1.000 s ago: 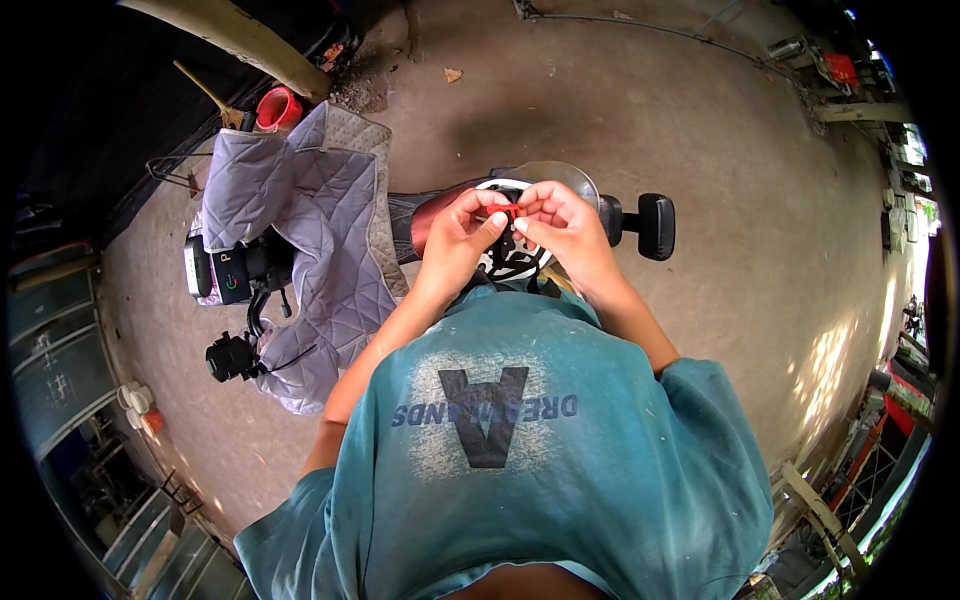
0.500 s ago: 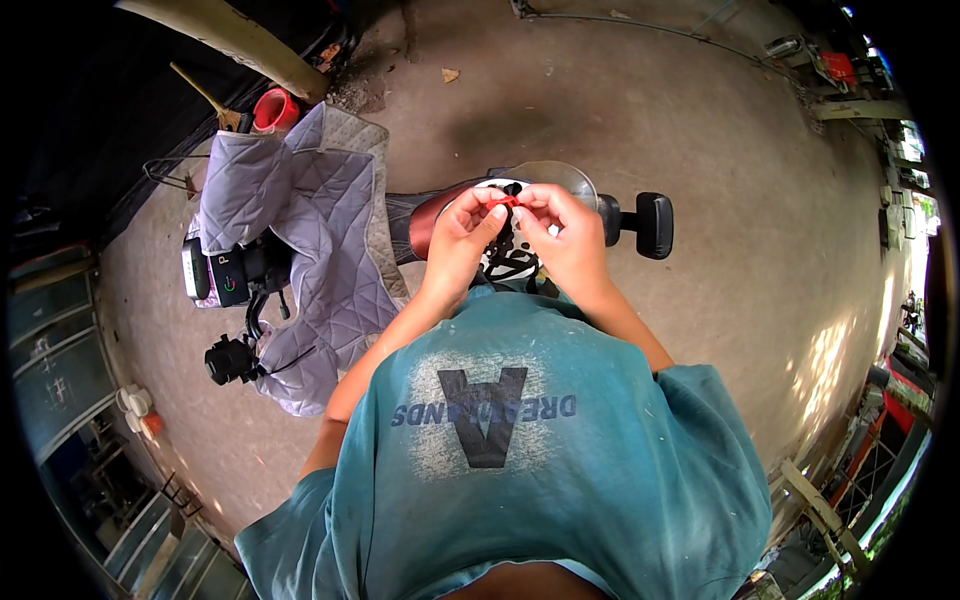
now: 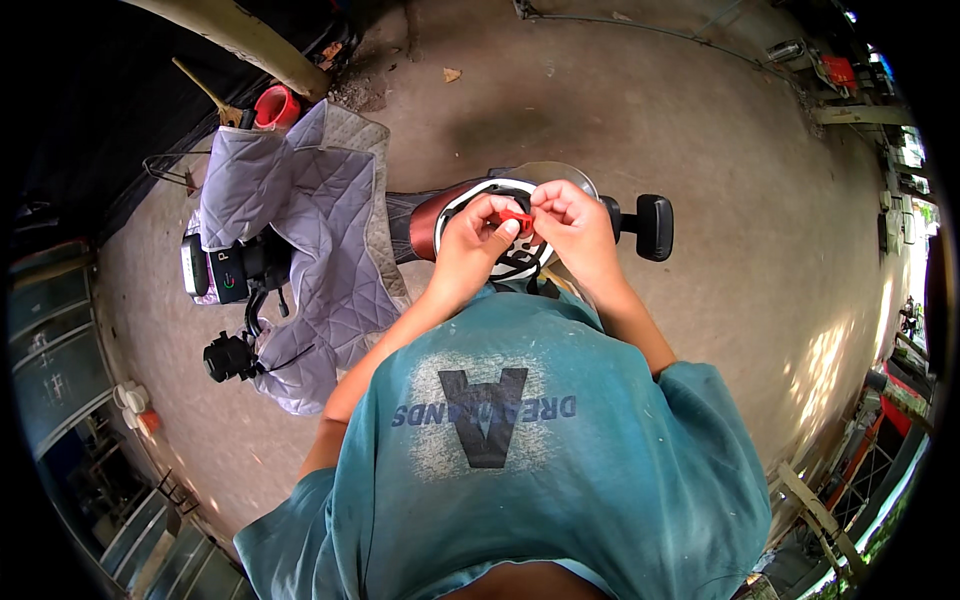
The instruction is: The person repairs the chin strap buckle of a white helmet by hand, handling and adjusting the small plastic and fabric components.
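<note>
L fingers (image 3: 486, 208) pinch sm. red piece (image 3: 516, 217); R fingers (image 3: 563, 200) curled narrow at its end, grip unclear

Plastic-looking red piece (image 3: 517, 219), quilted cloth (image 3: 340, 235)

You are seeing bright red on the small piece (image 3: 515, 219), while the helmet (image 3: 510, 262) is showing a white rim and a black-and-white inside. Your shirt (image 3: 610, 440) is displaying faded teal, its dark print crossing a speckled whitish patch. The seat (image 3: 424, 220) is gleaming dark maroon, and the padded backrest (image 3: 655, 227) is looking plain black. The quilted cover (image 3: 335, 225) is showing lavender-grey with diamond stitching. The bucket (image 3: 277, 107) is glowing red; the floor (image 3: 720, 150) is appearing grey-brown.
</note>
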### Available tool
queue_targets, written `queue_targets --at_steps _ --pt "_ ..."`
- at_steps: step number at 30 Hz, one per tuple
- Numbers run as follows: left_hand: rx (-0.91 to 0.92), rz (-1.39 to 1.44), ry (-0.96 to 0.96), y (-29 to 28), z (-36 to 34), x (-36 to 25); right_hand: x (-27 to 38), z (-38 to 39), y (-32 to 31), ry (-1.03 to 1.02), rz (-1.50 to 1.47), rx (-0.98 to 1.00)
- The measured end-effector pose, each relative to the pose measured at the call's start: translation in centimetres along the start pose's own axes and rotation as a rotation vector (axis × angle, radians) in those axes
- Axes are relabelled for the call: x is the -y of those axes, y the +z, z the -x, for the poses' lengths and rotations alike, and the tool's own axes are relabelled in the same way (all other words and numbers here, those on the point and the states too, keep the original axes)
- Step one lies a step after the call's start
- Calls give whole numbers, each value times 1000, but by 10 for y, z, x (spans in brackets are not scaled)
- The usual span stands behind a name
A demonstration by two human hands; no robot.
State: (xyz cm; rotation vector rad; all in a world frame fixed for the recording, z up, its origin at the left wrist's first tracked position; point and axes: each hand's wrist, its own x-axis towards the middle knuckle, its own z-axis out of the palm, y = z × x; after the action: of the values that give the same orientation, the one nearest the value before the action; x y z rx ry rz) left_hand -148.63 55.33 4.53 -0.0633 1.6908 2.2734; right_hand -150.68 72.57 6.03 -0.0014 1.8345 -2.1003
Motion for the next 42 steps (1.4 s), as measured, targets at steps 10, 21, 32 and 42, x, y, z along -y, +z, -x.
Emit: queue_targets --at_steps 10,21,32,42 --pt "-101 134 -11 2 0 0 7 2 0 5 -80 79" --pt "-157 -34 22 0 -3 3 -3 4 12 -102 44 -75" --pt "-281 -87 124 7 -5 11 2 7 30 -490 623 -308" --pt "-276 -14 147 20 -6 1 -2 2 28 -623 835 -405"
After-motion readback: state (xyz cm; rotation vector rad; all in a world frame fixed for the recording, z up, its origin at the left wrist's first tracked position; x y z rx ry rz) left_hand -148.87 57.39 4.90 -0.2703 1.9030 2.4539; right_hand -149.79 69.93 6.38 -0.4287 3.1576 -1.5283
